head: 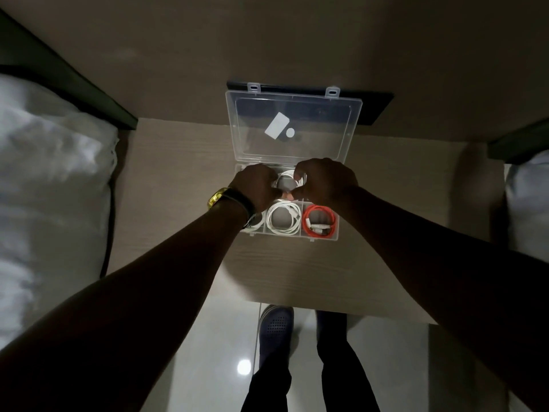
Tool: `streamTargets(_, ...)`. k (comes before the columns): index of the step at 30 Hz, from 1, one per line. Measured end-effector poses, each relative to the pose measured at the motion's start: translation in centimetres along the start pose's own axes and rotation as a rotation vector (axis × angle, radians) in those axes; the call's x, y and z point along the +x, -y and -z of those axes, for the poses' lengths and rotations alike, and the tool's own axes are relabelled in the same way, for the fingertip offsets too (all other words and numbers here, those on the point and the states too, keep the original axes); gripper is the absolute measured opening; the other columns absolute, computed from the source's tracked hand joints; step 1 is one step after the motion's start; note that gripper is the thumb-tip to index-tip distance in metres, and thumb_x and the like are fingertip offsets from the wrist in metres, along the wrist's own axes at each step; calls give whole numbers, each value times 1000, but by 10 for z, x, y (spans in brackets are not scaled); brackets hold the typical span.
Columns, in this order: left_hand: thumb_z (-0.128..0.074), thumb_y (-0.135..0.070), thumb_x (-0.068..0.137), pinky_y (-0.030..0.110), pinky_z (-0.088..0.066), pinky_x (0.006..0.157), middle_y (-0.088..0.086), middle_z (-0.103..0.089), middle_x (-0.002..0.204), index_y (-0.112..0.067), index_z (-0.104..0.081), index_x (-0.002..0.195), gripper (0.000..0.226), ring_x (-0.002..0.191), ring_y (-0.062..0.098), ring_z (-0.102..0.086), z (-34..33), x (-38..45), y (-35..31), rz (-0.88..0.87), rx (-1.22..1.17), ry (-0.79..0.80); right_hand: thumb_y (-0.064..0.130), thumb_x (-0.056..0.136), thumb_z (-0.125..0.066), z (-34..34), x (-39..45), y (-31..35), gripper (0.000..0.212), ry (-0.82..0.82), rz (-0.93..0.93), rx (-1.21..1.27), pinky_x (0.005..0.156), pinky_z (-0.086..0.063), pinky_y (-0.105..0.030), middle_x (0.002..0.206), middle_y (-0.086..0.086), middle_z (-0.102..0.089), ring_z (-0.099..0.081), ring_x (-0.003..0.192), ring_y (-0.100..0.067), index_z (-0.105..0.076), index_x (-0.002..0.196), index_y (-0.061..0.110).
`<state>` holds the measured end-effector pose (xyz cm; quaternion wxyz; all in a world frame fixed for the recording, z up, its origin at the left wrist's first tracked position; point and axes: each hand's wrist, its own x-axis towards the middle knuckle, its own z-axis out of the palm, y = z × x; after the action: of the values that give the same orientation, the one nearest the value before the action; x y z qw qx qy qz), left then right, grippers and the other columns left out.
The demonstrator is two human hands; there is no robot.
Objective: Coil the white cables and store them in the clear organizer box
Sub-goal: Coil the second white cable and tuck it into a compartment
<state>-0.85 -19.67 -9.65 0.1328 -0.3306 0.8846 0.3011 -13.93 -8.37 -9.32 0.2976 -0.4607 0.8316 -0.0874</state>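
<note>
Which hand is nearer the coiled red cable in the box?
Right. The right hand sits just above the red cable, over the back compartments; the left hand is further off, across the middle white coil.

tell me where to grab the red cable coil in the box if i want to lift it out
Pinch the red cable coil at its near-side bundle, where the white plugs lie across the loops, coming straight down from above. It lies flat in the front right compartment of the clear organizer box, whose walls probably block any sideways approach.

gold wristwatch [216, 197], dark trousers [344, 376], perforated clog [276, 325]
</note>
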Motion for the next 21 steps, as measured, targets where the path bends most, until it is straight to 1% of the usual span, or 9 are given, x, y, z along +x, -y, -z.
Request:
streamTargets(3, -72, -36, 80, 33, -45, 84, 15, -70, 108, -9, -71, 105, 37, 102, 31, -63, 11, 4, 1, 26, -39, 174, 55, 74, -74, 7, 7, -2, 49, 147, 51, -33, 89, -50, -38, 119, -2, -67, -62, 106, -24, -68, 106, 19)
streamTargets(5, -76, -34, 77, 29, -42, 84, 13, -69, 113, -11, -67, 116, 46, 105, 31, -62, 18, 4, 2, 59, -72, 275, 53, 77, -73, 10, 10, -5, 50, 222, 65, -49, 96, -47, -40, 130, -3, -63, -58, 115, -25, -68, 115, 19)
streamTargets(6, -78, -30, 75, 27, -40, 82, 12, -70, 113, -13, -67, 118, 48, 106, 30, -63, 19, 4, 2, 61, -74, 286, 52, 78, -73, 11, 10, -7, 51, 237, 76, -61, 98, -45, -40, 132, -3, -62, -57, 118, -25, -67, 117, 19)
streamTargets(8, -81, -25, 72, 25, -39, 80, 11, -71, 111, -14, -68, 117, 48, 105, 28, -63, 17, 2, 2, 69, -80, 255, 50, 79, -72, 9, 10, -8, 52, 238, 93, -75, 98, -44, -39, 133, -4, -62, -57, 120, -25, -67, 120, 18)
streamTargets(12, -80, -23, 72, 24, -38, 84, 13, -67, 121, -13, -63, 124, 56, 109, 26, -61, 11, 3, 3, 120, -114, 224, 49, 79, -72, 5, 8, -7, 50, 201, 97, -94, 96, -47, -40, 129, -2, -64, -59, 116, -25, -67, 118, 19)
streamTargets(14, -80, -22, 71, 25, -39, 84, 11, -67, 122, -15, -63, 124, 57, 109, 25, -61, 9, 4, 5, 148, -135, 206, 52, 79, -71, 4, 7, -5, 47, 155, 111, -148, 94, -49, -42, 124, 0, -66, -61, 113, -25, -67, 116, 23)
streamTargets(15, -80, -22, 70, 25, -39, 84, 10, -67, 123, -15, -63, 124, 57, 109, 24, -61, 8, 4, 5, 155, -140, 189, 53, 79, -70, 2, 6, -5, 45, 111, 123, -187, 90, -50, -40, 120, 0, -69, -63, 109, -25, -66, 114, 25)
streamTargets(18, -75, -19, 74, 25, -42, 86, 9, -68, 122, -15, -67, 118, 45, 110, 26, -61, 6, 5, 3, 131, -122, 139, 51, 81, -67, -6, 1, -4, 36, -19, 157, -286, 75, -46, -33, 103, -3, -73, -68, 94, -28, -63, 105, 25)
streamTargets(21, -74, -22, 75, 32, -46, 88, 9, -70, 118, -18, -71, 111, 37, 107, 29, -63, 5, 1, 2, 80, -16, 70, 44, 79, -70, -11, 1, 5, 34, -77, 157, -322, 74, -48, -35, 98, -6, -72, -68, 92, -31, -61, 103, 23)
